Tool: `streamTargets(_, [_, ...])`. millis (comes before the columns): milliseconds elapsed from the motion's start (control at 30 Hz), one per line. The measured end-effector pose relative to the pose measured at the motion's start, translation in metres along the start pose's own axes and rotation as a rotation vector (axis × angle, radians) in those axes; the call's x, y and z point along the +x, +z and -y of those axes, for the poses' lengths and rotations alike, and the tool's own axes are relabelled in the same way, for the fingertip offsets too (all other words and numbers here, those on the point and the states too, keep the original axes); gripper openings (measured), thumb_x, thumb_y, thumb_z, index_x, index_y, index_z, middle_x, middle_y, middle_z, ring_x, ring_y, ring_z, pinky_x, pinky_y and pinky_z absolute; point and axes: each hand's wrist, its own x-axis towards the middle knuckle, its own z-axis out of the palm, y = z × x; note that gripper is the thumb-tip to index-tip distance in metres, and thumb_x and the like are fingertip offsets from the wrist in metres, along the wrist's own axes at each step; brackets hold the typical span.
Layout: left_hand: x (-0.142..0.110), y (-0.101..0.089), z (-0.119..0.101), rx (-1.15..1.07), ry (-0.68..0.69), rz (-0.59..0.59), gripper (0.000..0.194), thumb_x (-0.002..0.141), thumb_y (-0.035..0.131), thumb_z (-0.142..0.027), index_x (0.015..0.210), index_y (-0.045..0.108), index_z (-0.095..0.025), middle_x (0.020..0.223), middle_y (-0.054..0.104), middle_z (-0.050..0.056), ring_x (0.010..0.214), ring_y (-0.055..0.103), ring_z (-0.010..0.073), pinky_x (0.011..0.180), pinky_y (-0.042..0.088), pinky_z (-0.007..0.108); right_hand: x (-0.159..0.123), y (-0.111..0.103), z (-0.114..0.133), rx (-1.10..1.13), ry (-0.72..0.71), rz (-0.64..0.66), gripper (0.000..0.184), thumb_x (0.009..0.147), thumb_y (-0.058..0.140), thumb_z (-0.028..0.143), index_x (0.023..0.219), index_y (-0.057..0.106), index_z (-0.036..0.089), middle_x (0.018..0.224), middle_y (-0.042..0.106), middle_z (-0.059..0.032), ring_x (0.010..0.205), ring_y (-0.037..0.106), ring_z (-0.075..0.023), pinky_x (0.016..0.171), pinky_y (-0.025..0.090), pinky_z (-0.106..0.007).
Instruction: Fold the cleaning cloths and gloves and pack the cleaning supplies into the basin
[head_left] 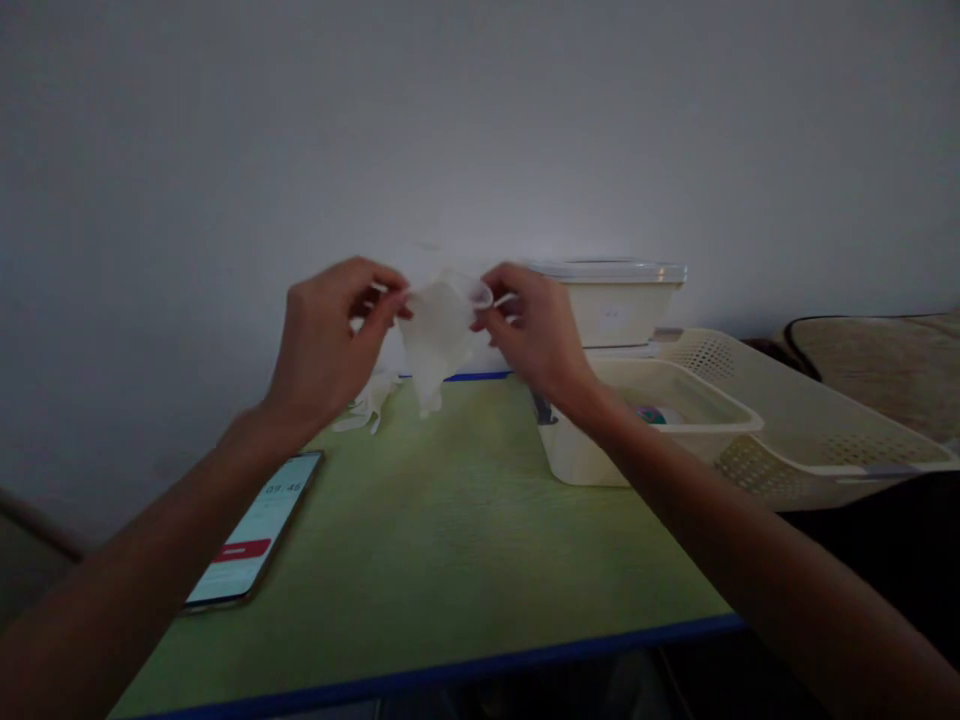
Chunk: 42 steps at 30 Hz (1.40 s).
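Observation:
Between my hands hangs a whitish, see-through disposable glove (435, 335), its finger end drooping toward the table. My left hand (337, 325) pinches one side of its cuff between thumb and fingers. On the opposite side, my right hand (532, 320) grips the cuff edge, so the opening is spread. The glove is held above the green table (450, 530), and its outline is slightly blurred. Beyond my left wrist lie more crumpled white gloves (370, 405), partly hidden by that hand.
A phone (277, 520) with its screen lit lies under my left forearm. At the right stand a cream bin (592, 460) with a small colourful item inside, a lidded box (619, 300) and a perforated basket (832, 410). A wall rises behind the table.

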Motion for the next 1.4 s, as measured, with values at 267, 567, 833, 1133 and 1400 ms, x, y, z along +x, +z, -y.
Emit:
streamTargets(267, [-0.153, -0.002, 0.012, -0.252, -0.229, 1.011, 0.015, 0.08, 0.049, -0.021, 0.087, 0.063, -0.023, 0.085, 0.066, 0.0, 0.068, 0.058, 0.0124, 0.061, 0.043, 0.022, -0.155, 0.022, -0.009, -0.225, -0.167, 0.869, 0.024, 0.074, 0.043, -0.001, 0.081, 0.058, 0.016, 0.087, 0.062, -0.0053, 0.081, 0.054, -0.0167, 0.072, 0.041, -0.027])
streamTargets(567, [-0.119, 0.061, 0.087, 0.075, -0.592, 0.603, 0.015, 0.074, 0.05, -0.024, 0.083, 0.06, -0.016, 0.085, 0.065, 0.008, 0.076, 0.061, 0.0192, 0.066, 0.045, 0.028, -0.128, 0.043, -0.032, -0.222, 0.05, 0.765, 0.026, 0.077, 0.044, 0.001, 0.095, 0.058, 0.012, 0.095, 0.062, -0.0093, 0.091, 0.055, -0.0187, 0.08, 0.042, -0.029])
streamTargets(833, [-0.123, 0.125, 0.126, 0.149, -0.671, 0.536, 0.008, 0.07, 0.052, -0.024, 0.068, 0.055, -0.017, 0.067, 0.06, 0.002, 0.072, 0.058, 0.0208, 0.067, 0.044, 0.031, -0.12, 0.091, -0.057, -0.203, -0.01, 0.768, 0.036, 0.087, 0.047, 0.026, 0.118, 0.051, 0.009, 0.127, 0.051, -0.0141, 0.114, 0.047, -0.0235, 0.097, 0.036, -0.036])
streamTargets(1133, [-0.131, 0.127, 0.116, 0.031, -0.547, 0.373, 0.015, 0.075, 0.052, -0.021, 0.087, 0.043, -0.021, 0.075, 0.056, 0.0, 0.07, 0.057, 0.0182, 0.066, 0.046, 0.031, -0.132, 0.093, -0.061, -0.18, 0.001, 0.753, 0.036, 0.089, 0.042, 0.024, 0.12, 0.051, 0.011, 0.128, 0.05, -0.0139, 0.118, 0.045, -0.023, 0.099, 0.033, -0.041])
streamTargets(1400, [-0.128, 0.123, 0.136, 0.169, -0.597, 0.07, 0.043, 0.067, 0.052, -0.009, 0.107, 0.037, -0.018, 0.103, 0.049, 0.008, 0.092, 0.053, 0.0211, 0.086, 0.044, 0.04, -0.133, 0.093, -0.061, -0.2, 0.009, 0.757, 0.035, 0.089, 0.042, 0.024, 0.12, 0.052, 0.01, 0.129, 0.049, -0.0148, 0.118, 0.046, -0.0246, 0.099, 0.034, -0.044])
